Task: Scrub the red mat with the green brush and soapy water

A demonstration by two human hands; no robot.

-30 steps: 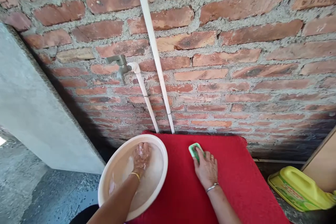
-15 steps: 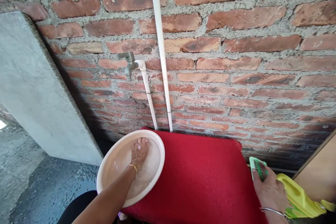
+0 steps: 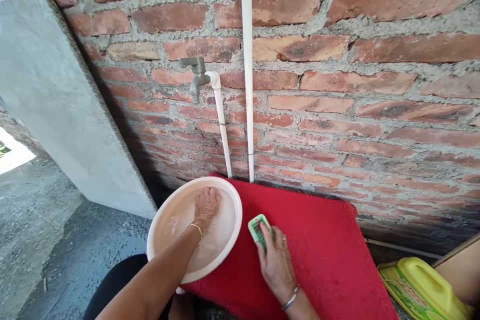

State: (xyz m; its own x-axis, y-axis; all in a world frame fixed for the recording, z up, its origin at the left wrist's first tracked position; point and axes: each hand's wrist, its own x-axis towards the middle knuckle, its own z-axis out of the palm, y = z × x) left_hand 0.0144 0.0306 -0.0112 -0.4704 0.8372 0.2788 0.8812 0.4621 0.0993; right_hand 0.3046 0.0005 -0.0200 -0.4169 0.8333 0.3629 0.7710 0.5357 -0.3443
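My left hand (image 3: 206, 205) is down in the cloudy water of a pale pink basin (image 3: 152, 245), its fingers bent and bunched together. What lies under them, if anything, is hidden. My right hand (image 3: 277, 262) grips a light green scrub brush (image 3: 258, 230), fingers wrapped over it. The brush is just right of the basin, over a red cloth-covered surface (image 3: 322, 240). The basin stands on the left part of that red surface.
A grey tap (image 3: 195, 77) on a white pipe (image 3: 224, 135) stands above the basin, against the brick wall (image 3: 330, 125). A taller white pipe (image 3: 247, 60) rises beside it. A stone slab (image 3: 75, 100) leans at left. A yellow jug (image 3: 423, 285) lies low at right.
My right hand has brought the scrub brush leftward from beside the yellow jug to near the basin. My left hand stays in the basin, its fingers more bunched. The view has shifted slightly.
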